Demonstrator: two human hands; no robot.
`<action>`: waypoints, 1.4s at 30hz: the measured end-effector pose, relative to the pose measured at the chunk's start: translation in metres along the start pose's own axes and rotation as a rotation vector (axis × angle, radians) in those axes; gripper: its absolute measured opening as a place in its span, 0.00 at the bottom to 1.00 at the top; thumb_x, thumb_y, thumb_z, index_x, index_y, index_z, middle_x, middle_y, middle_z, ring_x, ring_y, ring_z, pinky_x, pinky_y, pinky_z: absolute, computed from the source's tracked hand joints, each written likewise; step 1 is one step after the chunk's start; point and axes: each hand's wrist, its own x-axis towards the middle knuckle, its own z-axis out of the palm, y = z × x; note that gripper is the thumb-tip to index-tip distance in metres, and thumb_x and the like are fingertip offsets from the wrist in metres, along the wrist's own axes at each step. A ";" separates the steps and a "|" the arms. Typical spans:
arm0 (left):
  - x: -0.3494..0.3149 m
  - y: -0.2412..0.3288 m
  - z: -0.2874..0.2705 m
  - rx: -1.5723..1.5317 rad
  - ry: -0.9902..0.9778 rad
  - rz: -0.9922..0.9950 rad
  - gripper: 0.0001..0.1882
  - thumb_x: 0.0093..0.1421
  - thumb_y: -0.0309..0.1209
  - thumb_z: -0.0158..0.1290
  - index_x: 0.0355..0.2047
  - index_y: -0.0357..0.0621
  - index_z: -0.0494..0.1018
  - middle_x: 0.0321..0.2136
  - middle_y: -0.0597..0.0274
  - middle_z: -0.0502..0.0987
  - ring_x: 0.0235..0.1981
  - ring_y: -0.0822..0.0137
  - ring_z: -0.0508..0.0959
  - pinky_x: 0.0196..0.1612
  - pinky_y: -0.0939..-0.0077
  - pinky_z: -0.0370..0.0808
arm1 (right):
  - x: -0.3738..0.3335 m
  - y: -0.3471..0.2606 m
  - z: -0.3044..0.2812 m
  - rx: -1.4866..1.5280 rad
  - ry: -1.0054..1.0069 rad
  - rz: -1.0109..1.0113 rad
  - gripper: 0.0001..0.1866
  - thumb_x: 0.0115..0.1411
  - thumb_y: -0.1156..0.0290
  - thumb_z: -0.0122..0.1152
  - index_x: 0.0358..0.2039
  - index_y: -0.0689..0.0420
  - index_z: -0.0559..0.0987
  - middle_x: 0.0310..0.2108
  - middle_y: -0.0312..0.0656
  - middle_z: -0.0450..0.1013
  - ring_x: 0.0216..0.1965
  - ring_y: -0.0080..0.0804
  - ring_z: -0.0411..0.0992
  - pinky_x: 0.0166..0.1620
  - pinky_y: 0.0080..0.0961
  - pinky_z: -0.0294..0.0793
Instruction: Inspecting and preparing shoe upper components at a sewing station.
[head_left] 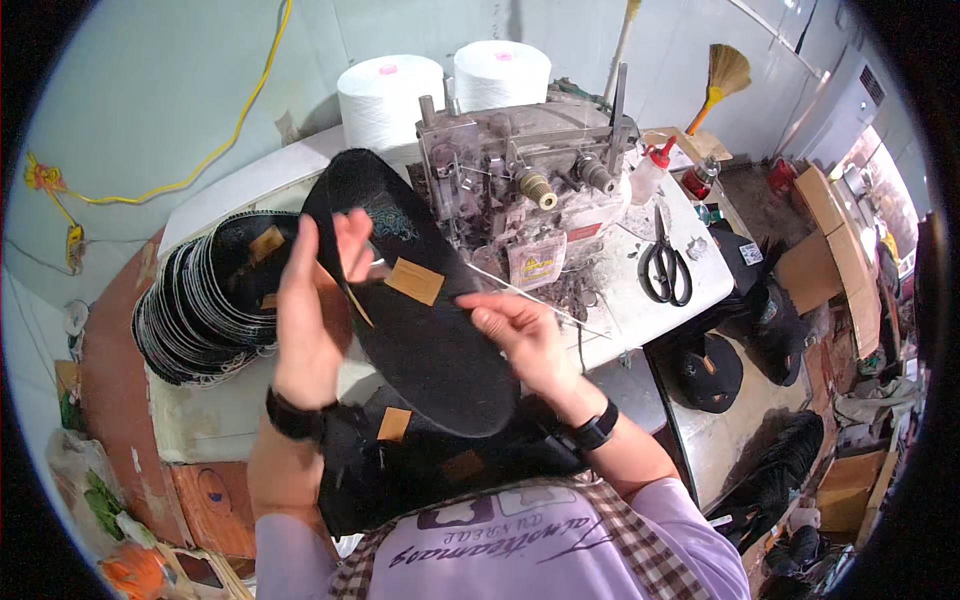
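A long, rounded black fabric piece (440,355) with a tan patch (415,282) is held up before me, tilted, its upper end reaching toward the sewing machine (560,140). My right hand (528,338) pinches its right edge between thumb and fingers. On the opposite edge, my left hand (312,325) grips the piece, the fingers partly behind it and slightly blurred. A slit or fold with a pale edge shows beside that hand. Below, more black fabric (350,460) with another tan patch (394,424) lies across my lap.
Left of my hands stands a nested stack of black pieces (185,305) with white-stitched edges. Two white thread cones (392,100) stand behind the machine. Black scissors (665,270) and a red-capped bottle (650,172) lie to the right, beyond which black caps (708,372) rest on a lower surface.
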 end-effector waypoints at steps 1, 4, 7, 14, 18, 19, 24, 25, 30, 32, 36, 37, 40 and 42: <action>0.007 0.006 0.004 -0.011 -0.006 0.031 0.23 0.65 0.49 0.44 0.44 0.39 0.70 0.50 0.53 0.72 0.56 0.62 0.68 0.62 0.66 0.57 | -0.003 0.002 0.000 -0.126 -0.046 -0.012 0.19 0.62 0.73 0.55 0.54 0.60 0.72 0.35 0.34 0.76 0.34 0.18 0.70 0.40 0.17 0.70; 0.024 0.019 -0.011 -0.092 -0.221 0.012 0.24 0.65 0.52 0.41 0.44 0.44 0.70 0.50 0.55 0.71 0.55 0.65 0.68 0.62 0.68 0.57 | -0.011 -0.015 0.009 0.292 -0.105 0.290 0.20 0.62 0.73 0.54 0.55 0.63 0.70 0.37 0.36 0.76 0.34 0.17 0.71 0.39 0.15 0.70; -0.004 0.005 -0.019 0.220 -0.266 0.131 0.30 0.66 0.56 0.34 0.47 0.41 0.69 0.47 0.58 0.74 0.51 0.68 0.70 0.50 0.73 0.70 | -0.012 -0.038 0.006 0.637 -0.125 0.365 0.20 0.61 0.77 0.50 0.55 0.65 0.70 0.44 0.40 0.75 0.39 0.22 0.73 0.44 0.19 0.71; 0.002 -0.003 0.003 0.316 -0.162 0.153 0.27 0.68 0.51 0.35 0.39 0.38 0.71 0.37 0.51 0.77 0.45 0.59 0.75 0.53 0.65 0.68 | -0.009 -0.007 -0.004 0.281 0.010 0.194 0.17 0.63 0.74 0.53 0.52 0.63 0.74 0.42 0.44 0.77 0.42 0.22 0.73 0.48 0.21 0.71; 0.038 0.024 -0.010 0.261 -0.058 0.108 0.23 0.66 0.49 0.42 0.35 0.39 0.73 0.35 0.54 0.78 0.42 0.64 0.76 0.47 0.71 0.71 | -0.005 0.012 0.009 -0.198 0.021 -0.131 0.15 0.65 0.74 0.51 0.52 0.60 0.74 0.29 0.33 0.76 0.27 0.15 0.72 0.31 0.13 0.72; 0.038 0.027 -0.010 0.087 -0.073 0.120 0.21 0.65 0.47 0.45 0.32 0.41 0.72 0.33 0.57 0.78 0.41 0.63 0.76 0.48 0.70 0.71 | -0.004 0.014 0.013 -0.062 -0.038 -0.039 0.15 0.65 0.74 0.51 0.52 0.60 0.74 0.28 0.33 0.76 0.28 0.16 0.73 0.33 0.13 0.73; 0.016 0.063 -0.080 -0.012 -0.111 0.131 0.13 0.64 0.40 0.51 0.33 0.42 0.72 0.27 0.61 0.76 0.36 0.63 0.76 0.48 0.69 0.71 | 0.004 0.006 0.023 0.211 -0.107 0.140 0.15 0.65 0.76 0.51 0.52 0.62 0.74 0.31 0.38 0.77 0.31 0.19 0.75 0.36 0.15 0.75; -0.002 0.066 -0.085 0.022 -0.152 0.098 0.11 0.64 0.38 0.50 0.34 0.42 0.71 0.27 0.63 0.76 0.35 0.66 0.77 0.44 0.71 0.74 | 0.004 0.007 0.022 0.216 -0.104 0.139 0.15 0.65 0.76 0.51 0.52 0.62 0.74 0.31 0.38 0.77 0.31 0.19 0.75 0.36 0.15 0.75; -0.117 0.029 -0.071 0.238 -0.029 -0.076 0.16 0.55 0.23 0.53 0.46 0.36 0.70 0.35 0.55 0.79 0.37 0.62 0.79 0.43 0.49 0.78 | -0.004 0.009 0.006 0.078 -0.200 -0.001 0.16 0.63 0.78 0.51 0.51 0.65 0.73 0.36 0.40 0.76 0.34 0.19 0.73 0.39 0.16 0.73; -0.139 0.014 -0.051 0.423 -0.096 -0.106 0.15 0.49 0.15 0.56 0.39 0.32 0.75 0.36 0.53 0.79 0.39 0.62 0.79 0.47 0.62 0.75 | -0.008 0.007 0.006 0.009 -0.205 -0.061 0.16 0.61 0.82 0.49 0.50 0.65 0.74 0.36 0.41 0.77 0.37 0.22 0.74 0.41 0.17 0.73; -0.129 0.004 -0.024 0.806 -0.208 0.022 0.09 0.49 0.16 0.57 0.32 0.34 0.78 0.34 0.55 0.80 0.37 0.66 0.79 0.41 0.72 0.74 | -0.015 0.004 0.000 -0.257 -0.068 -0.220 0.19 0.54 0.86 0.48 0.47 0.63 0.77 0.39 0.49 0.78 0.42 0.32 0.76 0.46 0.24 0.73; -0.120 0.004 -0.018 1.129 -0.232 0.057 0.08 0.49 0.17 0.58 0.31 0.35 0.78 0.33 0.55 0.80 0.36 0.65 0.80 0.39 0.73 0.74 | -0.018 -0.002 -0.003 -0.354 -0.069 -0.285 0.19 0.53 0.86 0.49 0.46 0.61 0.77 0.39 0.50 0.77 0.41 0.35 0.77 0.45 0.25 0.74; -0.089 -0.010 -0.019 1.334 -0.480 0.683 0.08 0.46 0.17 0.59 0.29 0.35 0.78 0.29 0.55 0.79 0.32 0.59 0.79 0.36 0.70 0.74 | -0.024 -0.008 -0.007 -0.472 -0.096 -0.374 0.19 0.52 0.85 0.50 0.44 0.59 0.79 0.37 0.52 0.77 0.37 0.46 0.77 0.41 0.30 0.76; -0.073 -0.012 -0.015 1.393 -0.512 0.844 0.08 0.45 0.18 0.59 0.29 0.36 0.77 0.28 0.54 0.78 0.31 0.53 0.77 0.36 0.67 0.74 | -0.027 -0.013 -0.008 -0.548 -0.087 -0.434 0.17 0.52 0.83 0.54 0.44 0.59 0.78 0.32 0.50 0.76 0.32 0.46 0.76 0.36 0.32 0.76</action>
